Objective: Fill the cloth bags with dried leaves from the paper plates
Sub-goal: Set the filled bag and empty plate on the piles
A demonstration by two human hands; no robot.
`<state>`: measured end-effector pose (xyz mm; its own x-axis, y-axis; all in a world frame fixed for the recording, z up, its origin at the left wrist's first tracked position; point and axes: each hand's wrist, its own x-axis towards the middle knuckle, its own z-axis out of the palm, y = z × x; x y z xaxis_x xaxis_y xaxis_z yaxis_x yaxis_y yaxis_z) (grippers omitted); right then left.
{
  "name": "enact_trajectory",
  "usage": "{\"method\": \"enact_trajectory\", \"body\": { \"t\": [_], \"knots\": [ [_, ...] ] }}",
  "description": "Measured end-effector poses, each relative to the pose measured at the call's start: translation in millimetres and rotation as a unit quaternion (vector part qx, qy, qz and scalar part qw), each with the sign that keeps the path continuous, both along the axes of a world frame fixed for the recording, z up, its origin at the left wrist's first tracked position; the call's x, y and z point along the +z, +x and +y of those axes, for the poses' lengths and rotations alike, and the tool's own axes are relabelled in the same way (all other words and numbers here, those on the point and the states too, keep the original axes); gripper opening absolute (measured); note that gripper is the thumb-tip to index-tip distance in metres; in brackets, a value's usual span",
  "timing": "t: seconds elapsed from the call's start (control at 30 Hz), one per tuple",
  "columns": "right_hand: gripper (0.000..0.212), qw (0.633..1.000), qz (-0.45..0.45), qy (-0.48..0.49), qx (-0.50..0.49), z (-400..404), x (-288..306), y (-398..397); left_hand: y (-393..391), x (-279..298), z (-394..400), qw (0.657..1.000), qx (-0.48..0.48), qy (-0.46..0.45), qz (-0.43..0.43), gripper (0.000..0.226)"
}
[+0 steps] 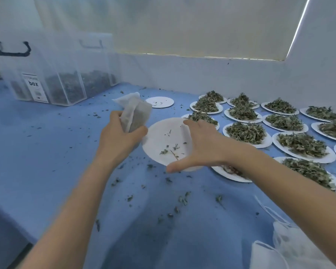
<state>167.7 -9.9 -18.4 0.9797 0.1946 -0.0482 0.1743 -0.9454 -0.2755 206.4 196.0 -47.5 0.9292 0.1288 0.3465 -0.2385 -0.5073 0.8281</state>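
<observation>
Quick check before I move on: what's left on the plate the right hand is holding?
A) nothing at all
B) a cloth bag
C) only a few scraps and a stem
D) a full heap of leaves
C: the plate gripped by the right hand holds only scattered leaf bits and one stem, while the left hand grips the cloth bag.

storage box (47,82) far left; leaf-heaped plates (246,133) right; bags (291,247) near right.

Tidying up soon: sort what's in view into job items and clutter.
Job: bag in left hand; near-empty plate held by right hand; heaped plates; spare bags.
Lying about: storage boxes; spilled leaves; empty plate.
</observation>
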Motion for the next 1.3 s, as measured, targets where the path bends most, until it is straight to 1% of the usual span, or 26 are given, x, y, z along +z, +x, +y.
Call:
{"method": "enact_trajectory", "body": {
  "t": [0.1, 0.17, 0.23, 0.27, 0.37, 0.47, 0.57, 0.63, 0.77, 0.93, 0.97, 1.03, 1.1, 1.13, 1.2, 1.23, 1.3],
  "knots": [
    [0.133, 0.999, -0.029, -0.014, -0.022, 5.2, 15.6, 45.7, 37.2, 20.5, -1.4, 0.997, -0.026, -0.041, 0.058, 0.051],
    [0.130, 0.999, -0.035, -0.021, -0.035, 7.0, 23.4, 81.3, 71.7, 28.3, -2.5, 0.995, -0.033, -0.045, 0.086, 0.043],
    [0.128, 0.998, -0.034, -0.028, -0.047, 8.4, 28.3, 119.1, 107.0, 33.3, -4.1, 0.994, -0.029, -0.024, 0.103, 0.036],
    [0.128, 0.998, -0.032, -0.032, -0.054, 9.7, 29.8, 138.4, 124.4, 34.8, -5.1, 0.994, -0.027, -0.012, 0.109, 0.036],
    [0.128, 0.996, -0.029, -0.029, -0.080, 16.1, 30.2, 195.9, 175.7, 35.3, -7.4, 0.992, -0.017, 0.030, 0.120, 0.045],
    [0.124, 0.993, -0.039, 0.005, -0.112, 24.5, 24.0, 252.4, 226.0, 29.4, -6.6, 0.989, 0.008, 0.076, 0.130, 0.054],
    [0.121, 0.990, -0.046, 0.019, -0.133, 35.5, 8.5, 302.4, 272.2, 15.4, -3.5, 0.982, 0.030, 0.129, 0.132, 0.056],
    [0.123, 0.989, -0.037, 0.021, -0.144, 43.2, -4.3, 330.0, 299.6, 3.9, -0.2, 0.977, 0.043, 0.160, 0.131, 0.056],
    [0.124, 0.986, -0.013, 0.002, -0.165, 53.5, -24.7, 372.9, 344.3, -16.1, 12.5, 0.965, 0.063, 0.213, 0.140, 0.056],
    [0.130, 0.980, -0.027, -0.025, -0.195, 61.7, -42.8, 415.1, 382.0, -34.3, 30.3, 0.948, 0.090, 0.292, 0.094, 0.044],
    [0.128, 0.979, -0.022, -0.030, -0.200, 62.0, -45.1, 421.4, 385.0, -37.0, 32.4, 0.941, 0.102, 0.309, 0.088, 0.042],
    [0.116, 0.978, -0.016, -0.041, -0.205, 61.2, -50.1, 430.9, 384.8, -42.1, 32.7, 0.917, 0.128, 0.371, 0.067, 0.044],
    [0.100, 0.978, -0.022, -0.060, -0.199, 60.2, -54.1, 433.6, 381.1, -45.5, 28.1, 0.891, 0.134, 0.433, 0.035, 0.053],
    [0.094, 0.979, -0.025, -0.063, -0.194, 60.9, -54.8, 432.2, 378.9, -45.8, 24.9, 0.883, 0.129, 0.451, 0.015, 0.060],
    [0.084, 0.983, -0.021, -0.046, -0.179, 63.6, -52.1, 423.0, 369.9, -43.3, 17.2, 0.882, 0.109, 0.458, -0.016, 0.069],
    [0.080, 0.985, -0.020, -0.037, -0.169, 64.8, -48.2, 415.4, 363.5, -40.9, 13.4, 0.887, 0.099, 0.450, -0.030, 0.068],
    [0.074, 0.991, -0.021, -0.027, -0.132, 65.6, -38.5, 394.5, 346.4, -35.4, 5.4, 0.903, 0.082, 0.418, -0.048, 0.060]
  ]
}}
